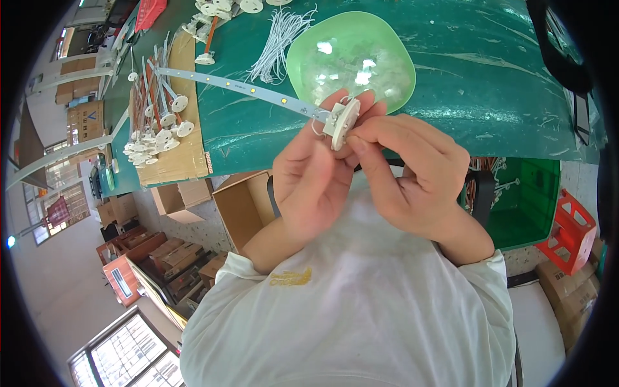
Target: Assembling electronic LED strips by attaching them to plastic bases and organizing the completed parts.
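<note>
The desk (490, 84) has a dark green cover, plain and a little shiny. On it, the bowl (351, 61) is light green and half clear. Left of the bowl, the wires (280, 42) are white. The long strip (238, 87) is pale grey with small yellow squares in a row. The small cap (342, 122) at its end is white. Far left of the bowl, the cardboard sheet (177, 155) is brown. Below the desk, the crate (570, 229) is red and the bin (525, 200) is green. The shirt (348, 309) is white with a small yellow print.

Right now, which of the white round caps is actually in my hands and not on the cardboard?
The white cap pinched between both hands, in front of the green bowl, with the long strip attached. The other caps lie on the cardboard at left.
</note>
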{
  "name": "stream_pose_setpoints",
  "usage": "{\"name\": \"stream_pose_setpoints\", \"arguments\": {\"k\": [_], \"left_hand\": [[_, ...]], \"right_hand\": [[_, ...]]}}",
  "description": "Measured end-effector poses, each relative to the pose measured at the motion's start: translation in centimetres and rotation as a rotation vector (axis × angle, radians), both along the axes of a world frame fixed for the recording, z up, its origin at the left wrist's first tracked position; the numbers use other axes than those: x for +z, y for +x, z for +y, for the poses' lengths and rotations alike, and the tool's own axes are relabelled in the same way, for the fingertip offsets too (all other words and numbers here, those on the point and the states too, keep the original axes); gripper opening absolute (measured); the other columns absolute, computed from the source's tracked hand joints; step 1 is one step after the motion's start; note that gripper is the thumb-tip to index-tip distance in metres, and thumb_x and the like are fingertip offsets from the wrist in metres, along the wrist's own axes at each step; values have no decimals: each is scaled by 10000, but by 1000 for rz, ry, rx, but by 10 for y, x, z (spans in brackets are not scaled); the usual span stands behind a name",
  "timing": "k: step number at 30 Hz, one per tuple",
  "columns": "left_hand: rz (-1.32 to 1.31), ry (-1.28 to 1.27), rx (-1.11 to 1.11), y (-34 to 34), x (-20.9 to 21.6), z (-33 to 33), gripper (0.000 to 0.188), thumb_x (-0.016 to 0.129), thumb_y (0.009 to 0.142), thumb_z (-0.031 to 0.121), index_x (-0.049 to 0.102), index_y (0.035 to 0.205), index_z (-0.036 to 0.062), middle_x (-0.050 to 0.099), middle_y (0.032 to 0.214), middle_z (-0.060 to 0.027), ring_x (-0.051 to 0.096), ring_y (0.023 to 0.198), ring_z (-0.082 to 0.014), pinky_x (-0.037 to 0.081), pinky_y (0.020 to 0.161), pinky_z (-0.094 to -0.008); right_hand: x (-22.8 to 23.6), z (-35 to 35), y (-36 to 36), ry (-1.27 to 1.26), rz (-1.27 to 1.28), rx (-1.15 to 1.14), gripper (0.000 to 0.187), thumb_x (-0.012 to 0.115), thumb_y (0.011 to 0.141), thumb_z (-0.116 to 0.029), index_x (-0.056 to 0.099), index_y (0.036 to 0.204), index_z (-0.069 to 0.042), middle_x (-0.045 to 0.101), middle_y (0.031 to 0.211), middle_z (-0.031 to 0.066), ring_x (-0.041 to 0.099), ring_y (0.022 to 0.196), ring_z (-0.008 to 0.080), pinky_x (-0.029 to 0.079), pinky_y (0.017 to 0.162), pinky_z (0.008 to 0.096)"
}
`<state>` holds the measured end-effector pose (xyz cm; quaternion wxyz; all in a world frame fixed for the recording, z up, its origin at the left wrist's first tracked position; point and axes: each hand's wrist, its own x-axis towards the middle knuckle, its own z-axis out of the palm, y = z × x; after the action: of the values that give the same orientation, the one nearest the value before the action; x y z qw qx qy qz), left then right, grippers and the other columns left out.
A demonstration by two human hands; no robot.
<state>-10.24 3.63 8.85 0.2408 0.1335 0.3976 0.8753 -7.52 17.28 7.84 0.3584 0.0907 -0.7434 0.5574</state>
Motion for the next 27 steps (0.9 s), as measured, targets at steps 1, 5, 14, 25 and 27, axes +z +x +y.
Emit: {"name": "stream_pose_setpoints", "arguments": {"k": [1, 5, 14, 25, 27], "left_hand": [[77, -59, 6, -1, 0, 2, 484, 477, 991, 137, 335, 1424, -26, 469, 1379, -240, 456, 1292, -367, 392, 1067, -460], [104, -32, -5, -8, -9, 1, 490, 521, 962, 86, 356, 1407, -36, 492, 1356, -244, 490, 1258, -380, 402, 1055, -476], [97, -65, 97, -5, -10, 8, 494, 581, 917, 24, 402, 1371, -45, 536, 1313, -232, 533, 1215, -370, 442, 1018, -472], [78, -104, 69, 0, -16, -8, 700, 754, 778, 22, 406, 1383, -43, 549, 1306, -214, 523, 1220, -383, 454, 1020, -489], [60, -84, 66, 4, -21, -10, 705, 771, 763, 29, 423, 1372, -42, 559, 1295, -211, 529, 1212, -385, 460, 1014, -485]], "right_hand": [[1, 2, 0, -2, 2, -1, 137, 708, 764, 56, 670, 893, 26, 693, 816, 130, 673, 667, 202, 532, 582, 262], [1, 3, 3, -133, -117, 39, 161, 709, 761, 68, 679, 915, 31, 697, 823, 129, 692, 711, 200, 545, 603, 255], [-8, 8, 3, 8, 13, -14, 177, 687, 762, 88, 676, 935, 47, 703, 842, 147, 705, 726, 226, 564, 629, 271], [1, 14, 13, 12, -60, 73, 128, 635, 723, 107, 648, 825, 32, 685, 747, 111, 672, 622, 206, 523, 561, 254], [1, 10, 15, -54, -95, 70, 110, 644, 728, 93, 651, 814, 25, 683, 738, 105, 662, 602, 206, 522, 557, 258]]}}
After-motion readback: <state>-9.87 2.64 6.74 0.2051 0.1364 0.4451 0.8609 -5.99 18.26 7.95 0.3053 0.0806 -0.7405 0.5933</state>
